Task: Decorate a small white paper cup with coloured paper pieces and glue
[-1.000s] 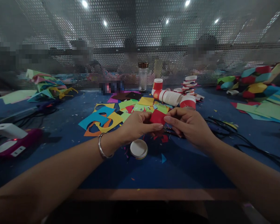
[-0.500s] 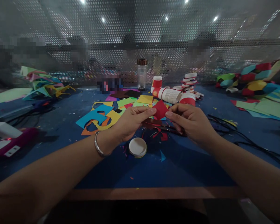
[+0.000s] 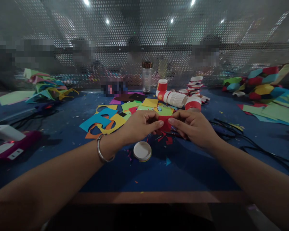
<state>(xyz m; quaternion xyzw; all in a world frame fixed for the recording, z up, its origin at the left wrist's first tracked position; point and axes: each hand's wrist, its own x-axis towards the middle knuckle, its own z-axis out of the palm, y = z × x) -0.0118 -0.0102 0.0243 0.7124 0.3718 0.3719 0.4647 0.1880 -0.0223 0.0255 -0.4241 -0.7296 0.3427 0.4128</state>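
Note:
A small piece of red paper (image 3: pixel 165 123) is held up over the table between my two hands. My left hand (image 3: pixel 144 125), with a silver bangle at the wrist, pinches its left side between thumb and fingers. On the right side, my right hand (image 3: pixel 191 126) pinches it too, with the thumb in front. The paper looks folded, its top edge straight. Red scraps (image 3: pixel 169 140) lie on the table just below. Nearer to me sits a round white lid (image 3: pixel 142 150), with a blue paper scrap (image 3: pixel 168 161) to its right.
Cut sheets of coloured paper (image 3: pixel 96 118) lie left of my hands. Behind them are paper cups (image 3: pixel 174 98) and a clear bottle (image 3: pixel 146 78). A power strip (image 3: pixel 21 146) is at left, black cables (image 3: pixel 260 148) at right. A perforated screen (image 3: pixel 120 54) stands behind.
The red paper was a diamond with its corner upward; now it shows as a smaller, straight-topped shape. My hands have come closer together, thumbs nearer each other.

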